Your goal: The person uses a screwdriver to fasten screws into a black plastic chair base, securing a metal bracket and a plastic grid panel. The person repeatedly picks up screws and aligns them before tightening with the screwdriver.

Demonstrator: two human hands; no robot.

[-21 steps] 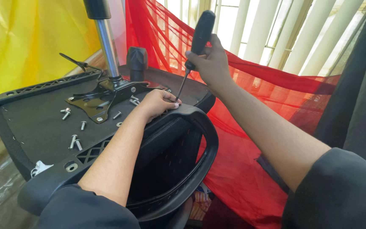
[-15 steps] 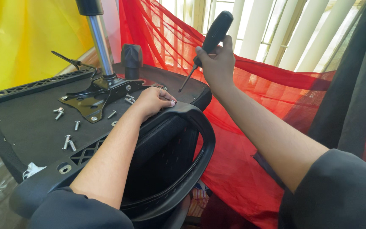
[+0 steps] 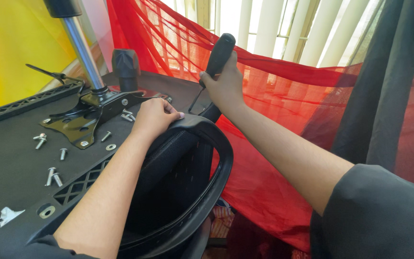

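Right hand (image 3: 224,86) fisted around raised screwdriver (image 3: 215,64)

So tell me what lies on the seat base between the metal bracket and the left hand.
In the head view, a couple of loose screws lie on the seat base between the bracket and the left hand.

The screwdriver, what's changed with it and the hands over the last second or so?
The right hand has tilted the screwdriver so its handle leans further right, and the tip has lifted off the spot by the left hand. The grip on the handle has stayed shut. The left hand still rests on the armrest, and the loose screws lie where they were on the seat underside.
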